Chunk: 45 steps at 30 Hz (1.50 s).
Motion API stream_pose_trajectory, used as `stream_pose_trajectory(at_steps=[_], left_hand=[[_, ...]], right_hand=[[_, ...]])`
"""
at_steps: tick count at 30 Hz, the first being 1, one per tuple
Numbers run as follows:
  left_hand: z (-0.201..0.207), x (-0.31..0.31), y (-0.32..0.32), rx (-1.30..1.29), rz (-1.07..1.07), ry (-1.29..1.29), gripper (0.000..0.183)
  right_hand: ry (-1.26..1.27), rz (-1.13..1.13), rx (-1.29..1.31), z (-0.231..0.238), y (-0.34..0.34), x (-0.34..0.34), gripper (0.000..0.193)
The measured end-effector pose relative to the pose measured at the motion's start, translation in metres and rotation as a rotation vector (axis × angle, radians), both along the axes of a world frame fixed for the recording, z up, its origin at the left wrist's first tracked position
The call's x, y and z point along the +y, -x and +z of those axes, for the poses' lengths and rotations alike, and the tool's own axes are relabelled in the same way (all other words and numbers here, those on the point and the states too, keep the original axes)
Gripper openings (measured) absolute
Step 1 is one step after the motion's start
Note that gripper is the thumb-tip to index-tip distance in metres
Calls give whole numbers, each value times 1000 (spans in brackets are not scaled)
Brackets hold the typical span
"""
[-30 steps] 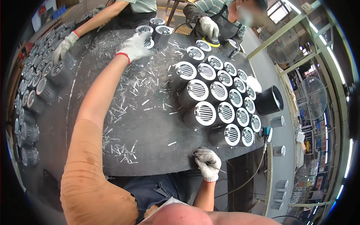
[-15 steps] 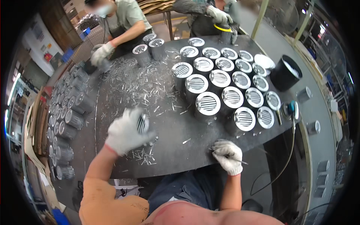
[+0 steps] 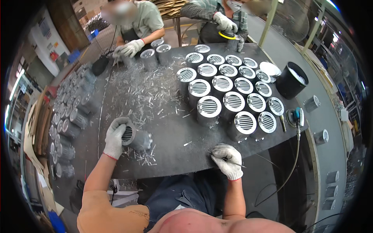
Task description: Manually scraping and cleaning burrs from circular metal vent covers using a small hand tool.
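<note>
My left hand (image 3: pixel 115 139), in a white knit glove, grips a grey metal cylinder (image 3: pixel 140 139) by its slotted end. The cylinder is tilted over on the dark table, its slotted face turned up and toward the left hand. Thin bright metal slivers (image 3: pixel 144 156) lie just in front of it. Near the table's front edge, my gloved right hand (image 3: pixel 228 160) is closed around a thin metal rod (image 3: pixel 235 163), whose end sticks out to the right. The tips of the right fingers are partly hidden.
Upright slotted cylinders (image 3: pixel 209 106) stand in rows to the right; more cylinders (image 3: pixel 74 116) are stacked at the left. A sander (image 3: pixel 293 116) with a hose and a black bucket (image 3: pixel 292 80) sit at the right. Two co-workers handle cylinders across the table (image 3: pixel 171 136).
My left hand has shifted left and turned, and the cylinder it holds now shows its side. My right hand keeps the rod. The co-worker at the back left has both hands together at a cylinder.
</note>
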<state>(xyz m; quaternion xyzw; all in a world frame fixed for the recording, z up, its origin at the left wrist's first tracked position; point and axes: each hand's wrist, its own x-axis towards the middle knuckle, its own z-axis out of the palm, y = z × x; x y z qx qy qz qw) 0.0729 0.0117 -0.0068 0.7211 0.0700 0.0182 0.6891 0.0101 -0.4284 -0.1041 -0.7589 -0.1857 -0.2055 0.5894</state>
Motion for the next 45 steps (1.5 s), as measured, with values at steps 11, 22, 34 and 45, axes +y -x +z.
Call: stream_pose_trajectory(at_steps=[11,22,34,45], left_hand=[[-28,-11,52,-220,158,-565,101],[-49,-93,78,-531,-225,-319,99],[-77,-85,74,-546,-323,-109,117],[-85,-83,69,-579,-339,-56,113]], right_hand=[[-55,-126,176,-1,1,12,25],[85,305,-324,87,-20,127,25],[-39,421,-272,83,-41,152,18],[-87,341,-324,78,-40,156,11]])
